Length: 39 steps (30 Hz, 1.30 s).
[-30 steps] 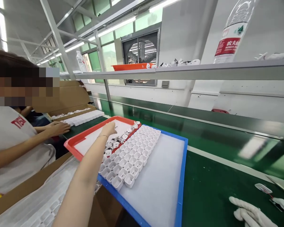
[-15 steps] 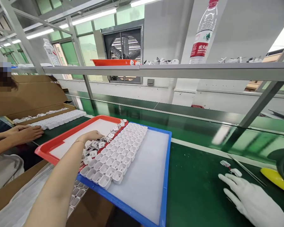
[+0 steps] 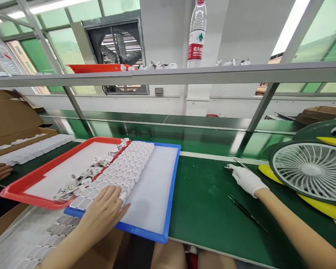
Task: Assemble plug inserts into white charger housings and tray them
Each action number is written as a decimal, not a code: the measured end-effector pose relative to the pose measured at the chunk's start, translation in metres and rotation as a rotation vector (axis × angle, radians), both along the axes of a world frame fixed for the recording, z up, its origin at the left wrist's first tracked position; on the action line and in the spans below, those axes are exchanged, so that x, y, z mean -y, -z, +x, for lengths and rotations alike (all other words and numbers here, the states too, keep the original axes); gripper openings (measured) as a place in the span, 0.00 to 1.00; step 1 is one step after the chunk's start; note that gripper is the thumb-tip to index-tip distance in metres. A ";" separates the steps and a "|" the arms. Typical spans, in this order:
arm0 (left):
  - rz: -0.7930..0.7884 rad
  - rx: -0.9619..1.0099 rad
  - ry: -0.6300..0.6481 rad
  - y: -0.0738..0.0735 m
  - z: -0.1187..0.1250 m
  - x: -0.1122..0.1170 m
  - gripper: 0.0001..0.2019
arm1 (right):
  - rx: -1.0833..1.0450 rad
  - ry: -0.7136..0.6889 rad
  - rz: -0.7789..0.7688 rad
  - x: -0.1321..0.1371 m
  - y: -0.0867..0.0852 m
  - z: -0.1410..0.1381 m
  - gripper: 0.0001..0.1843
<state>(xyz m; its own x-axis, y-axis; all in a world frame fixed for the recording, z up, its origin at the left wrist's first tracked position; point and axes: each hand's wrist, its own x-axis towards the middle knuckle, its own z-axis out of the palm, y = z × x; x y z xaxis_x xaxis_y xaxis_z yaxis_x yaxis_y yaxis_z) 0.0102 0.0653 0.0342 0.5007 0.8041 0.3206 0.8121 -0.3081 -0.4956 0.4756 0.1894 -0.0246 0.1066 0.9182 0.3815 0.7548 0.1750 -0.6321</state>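
Note:
My bare left hand (image 3: pixel 105 207) is at the near end of rows of white plastic cups (image 3: pixel 134 160). Its thumb and fingers close around one white cup (image 3: pixel 124 195) at the edge of the block. The cups stand on a blue-rimmed tray (image 3: pixel 168 209). My right hand (image 3: pixel 246 180), in a white glove, rests on the green bench. Its fingertips are pinched on a small white part (image 3: pixel 229 167), mostly hidden by the glove. Silver tweezers (image 3: pixel 240 163) lie just beyond that hand, and dark tweezers (image 3: pixel 248 213) lie nearer to me.
A red tray (image 3: pixel 19 190) with small white wired parts (image 3: pixel 86 177) overlaps the blue tray's left side. A green-and-yellow desk fan (image 3: pixel 310 170) stands at right. Another person's hand (image 3: pixel 0 173) is at far left by more white cups (image 3: pixel 33 149). A shelf (image 3: pixel 162 77) crosses above.
My left hand has left the small parts in the red tray and come nearer, onto the cups. My right hand has moved forward to the small white part, uncovering the dark tweezers. The view has swung right.

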 end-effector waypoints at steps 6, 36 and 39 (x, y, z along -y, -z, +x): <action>0.064 -0.135 -0.062 0.022 -0.006 -0.002 0.13 | -0.583 -0.107 -0.031 0.013 -0.010 -0.010 0.17; -0.871 1.467 0.399 0.019 0.216 -0.098 0.21 | -1.212 -0.492 -0.311 0.019 0.004 -0.044 0.23; -0.987 1.476 0.364 0.031 0.206 -0.104 0.20 | -1.131 -0.484 -0.379 0.018 0.006 -0.041 0.18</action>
